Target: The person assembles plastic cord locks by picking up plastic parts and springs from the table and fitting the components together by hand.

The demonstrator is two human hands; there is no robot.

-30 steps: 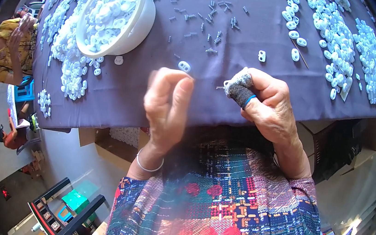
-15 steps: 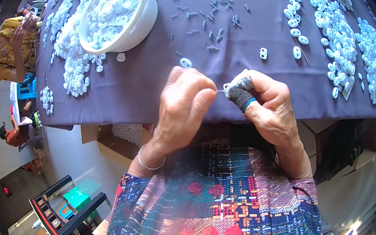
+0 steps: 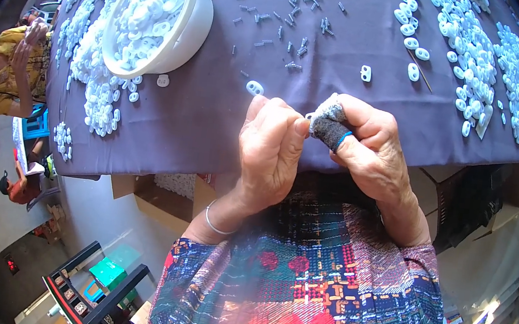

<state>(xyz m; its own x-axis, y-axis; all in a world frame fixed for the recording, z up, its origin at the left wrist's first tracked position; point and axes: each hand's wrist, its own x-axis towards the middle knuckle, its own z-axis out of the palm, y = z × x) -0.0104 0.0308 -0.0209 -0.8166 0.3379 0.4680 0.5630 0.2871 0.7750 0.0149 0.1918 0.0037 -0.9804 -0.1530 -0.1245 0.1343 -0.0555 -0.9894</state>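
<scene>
My right hand (image 3: 374,140) is closed in a pinch, its thumb and forefinger wearing grey and black finger covers. Between these fingertips is a small white two-hole cord lock part (image 3: 310,119), only its edge showing. Right up against it, my left hand (image 3: 272,144) pinches with thumb and forefinger; the thin metal spring held there is now hidden by the fingers. One loose two-hole cord lock part (image 3: 255,88) lies on the cloth just beyond my left fingertips. Another two-hole part (image 3: 365,73) stands beyond my right hand.
Dark cloth covers the table (image 3: 212,125). A white tub (image 3: 193,39) full of white parts stands at far left, among heaped parts (image 3: 101,102). Small springs (image 3: 293,66) lie scattered mid-table. More white heaps (image 3: 469,64) and a thin stick (image 3: 420,71) are at right. Another person (image 3: 14,70) sits at left.
My left hand has moved right, up to the white part in my right fingers. The spring that showed between the hands is now covered. My right hand has barely moved.
</scene>
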